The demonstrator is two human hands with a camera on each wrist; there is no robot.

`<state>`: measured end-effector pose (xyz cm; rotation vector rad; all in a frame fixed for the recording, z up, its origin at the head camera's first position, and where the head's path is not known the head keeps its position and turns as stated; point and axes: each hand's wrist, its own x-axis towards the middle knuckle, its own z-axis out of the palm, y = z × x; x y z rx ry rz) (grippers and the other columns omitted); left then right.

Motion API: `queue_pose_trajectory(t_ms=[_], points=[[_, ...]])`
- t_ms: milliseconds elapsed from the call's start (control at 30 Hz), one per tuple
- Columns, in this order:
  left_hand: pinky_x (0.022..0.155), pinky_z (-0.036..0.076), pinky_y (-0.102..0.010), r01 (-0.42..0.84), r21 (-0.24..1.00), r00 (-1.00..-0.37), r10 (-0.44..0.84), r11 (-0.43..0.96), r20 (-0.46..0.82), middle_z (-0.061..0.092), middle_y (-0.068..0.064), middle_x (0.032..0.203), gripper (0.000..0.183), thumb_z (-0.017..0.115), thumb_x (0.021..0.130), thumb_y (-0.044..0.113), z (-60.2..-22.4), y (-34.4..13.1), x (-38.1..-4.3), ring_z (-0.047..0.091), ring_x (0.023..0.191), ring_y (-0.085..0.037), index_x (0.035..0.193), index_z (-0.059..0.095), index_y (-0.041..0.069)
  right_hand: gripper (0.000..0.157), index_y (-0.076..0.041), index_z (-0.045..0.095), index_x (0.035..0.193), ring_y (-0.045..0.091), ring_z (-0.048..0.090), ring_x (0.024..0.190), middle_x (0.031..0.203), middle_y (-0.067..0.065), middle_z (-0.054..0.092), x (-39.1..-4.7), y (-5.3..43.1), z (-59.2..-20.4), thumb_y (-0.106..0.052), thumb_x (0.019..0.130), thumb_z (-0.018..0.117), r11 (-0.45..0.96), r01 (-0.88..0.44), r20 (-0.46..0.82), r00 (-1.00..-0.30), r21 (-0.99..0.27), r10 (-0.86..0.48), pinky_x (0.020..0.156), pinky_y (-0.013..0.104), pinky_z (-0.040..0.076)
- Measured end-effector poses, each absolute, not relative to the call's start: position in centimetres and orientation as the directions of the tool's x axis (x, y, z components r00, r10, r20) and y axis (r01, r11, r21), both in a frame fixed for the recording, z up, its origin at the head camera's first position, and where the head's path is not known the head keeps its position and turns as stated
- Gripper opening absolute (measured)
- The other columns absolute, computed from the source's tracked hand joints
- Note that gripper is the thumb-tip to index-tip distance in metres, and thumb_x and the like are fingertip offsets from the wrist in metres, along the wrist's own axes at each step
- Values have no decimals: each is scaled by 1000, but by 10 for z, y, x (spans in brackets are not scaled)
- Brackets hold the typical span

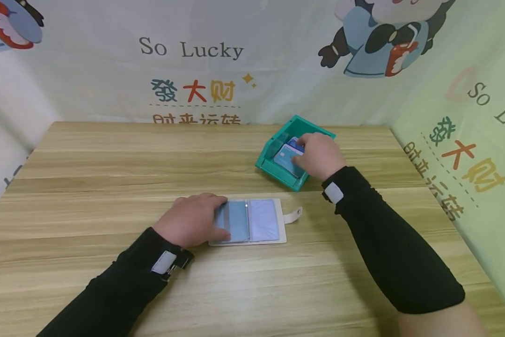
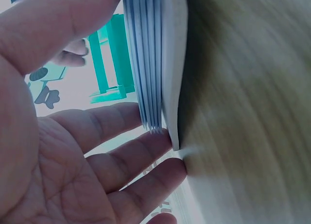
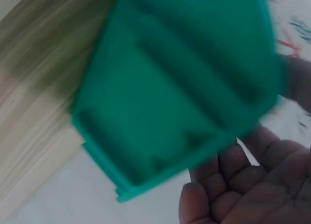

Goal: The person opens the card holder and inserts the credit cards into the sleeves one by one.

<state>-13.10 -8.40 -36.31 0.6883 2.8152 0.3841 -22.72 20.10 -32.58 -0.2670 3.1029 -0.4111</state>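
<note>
An open card holder (image 1: 264, 220) with clear, bluish sleeves and a white cover lies on the table. My left hand (image 1: 193, 220) grips its left end, thumb at the near edge and fingers at the far edge. In the left wrist view the sleeves (image 2: 143, 63) show edge-on as a stack between thumb and fingers. My right hand (image 1: 321, 154) reaches into a green bin (image 1: 279, 175), its thumb and index finger at the cards inside. A light blue card (image 1: 285, 157) lies there, with a dark blue card (image 1: 293, 142) beside it. Whether these fingers pinch a card is unclear.
A white snap strap (image 1: 293, 215) sticks out from the card holder's right side. The wooden table (image 1: 109, 173) ends at printed cloth (image 1: 277, 93) hanging behind and at the sides. The bin stands near the table's back edge.
</note>
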Motion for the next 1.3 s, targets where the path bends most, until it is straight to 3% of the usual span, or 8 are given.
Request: queue_pose_trajectory(t_ms=[133, 333, 467, 567, 767, 1300], points=[[85, 40, -51, 416, 311, -867, 476, 855, -149, 57, -8, 121, 79, 76, 70, 50, -364, -84, -131, 50, 93, -23, 132, 52, 8, 42, -7, 64, 111, 29, 52, 89, 99, 10, 65, -241, 200, -335, -36, 81, 69, 982, -142, -51, -987, -122, -149, 88, 51, 33], [84, 40, -51, 410, 316, -871, 470, 856, -143, 58, -7, 118, 79, 77, 69, 50, -365, -85, -132, 49, 91, -23, 131, 52, 9, 34, -13, 62, 69, 22, 49, 73, 71, 2, 59, -252, 193, -341, -45, 78, 69, 993, -117, -127, -985, -16, -118, 79, 46, 26], [84, 40, -50, 404, 320, -873, 466, 857, -146, 58, -6, 118, 79, 77, 69, 50, -366, -85, -132, 49, 90, -22, 131, 52, 9, 33, -12, 59, 59, 22, 49, 75, 67, 2, 59, -256, 188, -339, -38, 81, 63, 994, -112, -181, -978, 21, -106, 91, 50, 25], [84, 40, -50, 406, 319, -873, 467, 856, -142, 58, -7, 118, 79, 77, 69, 50, -366, -85, -132, 49, 90, -22, 131, 53, 9, 29, -12, 59, 62, 23, 49, 78, 72, 4, 61, -257, 186, -340, -31, 84, 59, 993, -111, -196, -975, 32, -103, 95, 52, 25], [85, 40, -51, 414, 311, -870, 472, 855, -141, 57, -7, 119, 79, 77, 69, 51, -366, -85, -132, 49, 92, -23, 131, 53, 9, 22, -11, 61, 72, 24, 48, 79, 80, 7, 60, -258, 183, -347, -17, 91, 51, 996, -88, -185, -979, 19, -83, 90, 48, 29], [85, 40, -51, 406, 309, -874, 464, 860, -145, 57, -7, 119, 79, 77, 68, 50, -365, -83, -131, 49, 92, -22, 131, 52, 9, 14, -11, 61, 85, 24, 46, 82, 89, 8, 59, -257, 182, -347, -15, 92, 49, 995, -89, -165, -983, 50, -80, 82, 45, 32]])
